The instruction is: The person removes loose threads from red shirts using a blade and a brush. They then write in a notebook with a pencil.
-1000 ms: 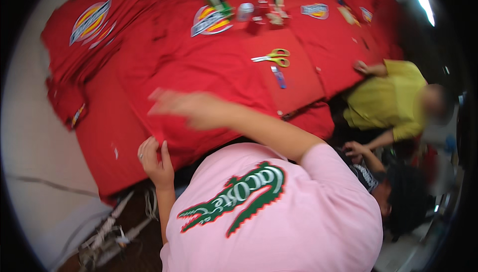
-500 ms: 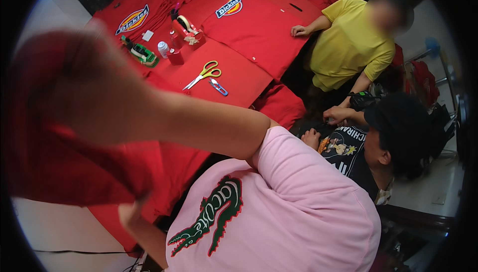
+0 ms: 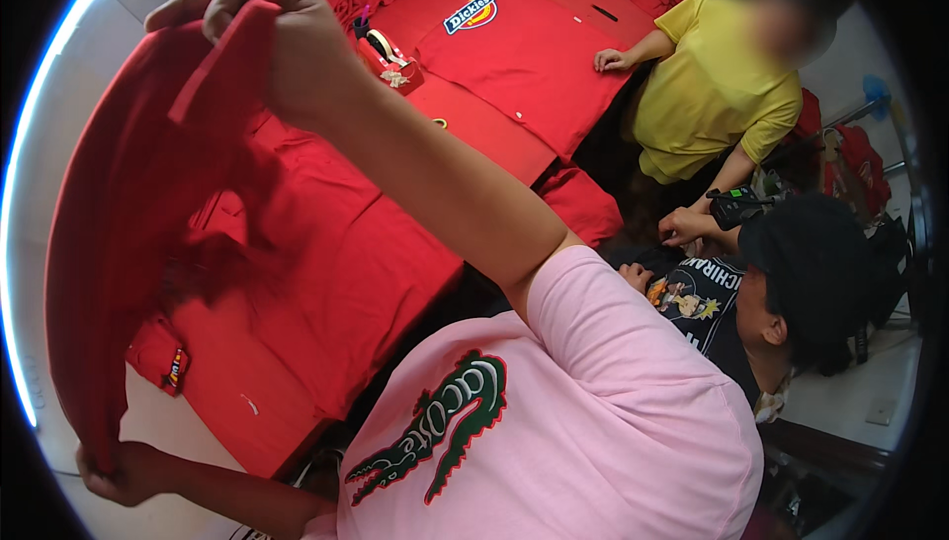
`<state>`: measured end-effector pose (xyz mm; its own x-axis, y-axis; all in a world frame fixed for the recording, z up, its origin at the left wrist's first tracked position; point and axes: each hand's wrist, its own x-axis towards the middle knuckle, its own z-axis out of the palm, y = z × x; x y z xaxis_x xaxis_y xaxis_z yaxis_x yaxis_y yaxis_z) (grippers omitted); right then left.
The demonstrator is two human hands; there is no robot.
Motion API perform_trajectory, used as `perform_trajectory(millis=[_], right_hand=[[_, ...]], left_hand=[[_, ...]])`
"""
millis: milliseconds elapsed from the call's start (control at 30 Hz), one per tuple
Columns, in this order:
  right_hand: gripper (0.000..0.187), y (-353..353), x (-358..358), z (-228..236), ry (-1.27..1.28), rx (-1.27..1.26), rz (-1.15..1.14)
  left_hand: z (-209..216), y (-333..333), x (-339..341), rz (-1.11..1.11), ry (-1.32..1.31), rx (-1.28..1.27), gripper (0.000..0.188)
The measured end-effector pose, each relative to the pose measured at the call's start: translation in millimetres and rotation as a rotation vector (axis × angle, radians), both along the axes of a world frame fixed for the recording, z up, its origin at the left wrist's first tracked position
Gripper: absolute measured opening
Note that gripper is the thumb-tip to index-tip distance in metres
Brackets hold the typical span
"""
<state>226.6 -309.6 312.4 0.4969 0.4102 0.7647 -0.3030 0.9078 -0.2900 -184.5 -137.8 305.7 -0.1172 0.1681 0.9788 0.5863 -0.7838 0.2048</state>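
A red garment [image 3: 94, 233], apparently a shirt, is stretched in the air between my hands at the left. My right hand [image 3: 287, 41], high up over the table, has its fingers closed round one edge of the cloth. Low at the left, my left hand [image 3: 124, 473] grips the opposite end. The cloth bows outward between them, and part of it is blurred. Beneath it, more red cloth [image 3: 336, 293] lies spread and wrinkled on the table. A small red piece with a patch [image 3: 158, 354] shows beside the hanging cloth.
Red shirts with a logo [image 3: 534, 65] cover the far table. A red tape dispenser [image 3: 390, 60] stands behind my right forearm. One person in a yellow shirt [image 3: 707, 95] rests a hand on the table edge; another in a black cap [image 3: 811, 263] is close at my right.
My hands have spread apart and pulled the red garment taut, my right hand going up and my left out to the lower left. My right arm now hides the scissors and bottle.
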Motion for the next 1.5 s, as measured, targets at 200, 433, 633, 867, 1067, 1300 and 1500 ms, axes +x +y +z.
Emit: perform_trajectory(millis=[200, 433, 633, 867, 1067, 1300, 1500], right_hand=[[0.030, -49, 36, -119, -0.574, -0.308, -0.299], [0.016, -151, 12, -263, -1.144, -1.321, -0.689], [0.006, -199, 6, -330, -1.172, -1.678, -0.427], [0.026, -109, -22, -316, -1.094, -1.318, -0.864], [0.063, -6, -150, -355, -1.506, -0.967, -0.418], [0.085, -35, -76, -387, -1.539, -1.386, -0.819], [0.082, -43, -51, -374, -1.310, -1.630, -0.845]], left_hand=[[-129, -21, -36, -0.536, -0.096, -0.651, 0.026], [-271, -98, -55, -0.026, 0.882, -0.766, 0.048], [-335, -142, -98, -0.199, 0.926, -1.149, 0.026], [-319, -107, -36, -0.297, 0.582, -1.168, 0.018], [-378, -103, 50, -0.353, 0.917, -0.912, 0.051], [-383, -56, -17, 0.052, 1.001, -1.081, 0.080], [-411, -21, -16, 0.214, 0.894, -1.049, 0.077]])
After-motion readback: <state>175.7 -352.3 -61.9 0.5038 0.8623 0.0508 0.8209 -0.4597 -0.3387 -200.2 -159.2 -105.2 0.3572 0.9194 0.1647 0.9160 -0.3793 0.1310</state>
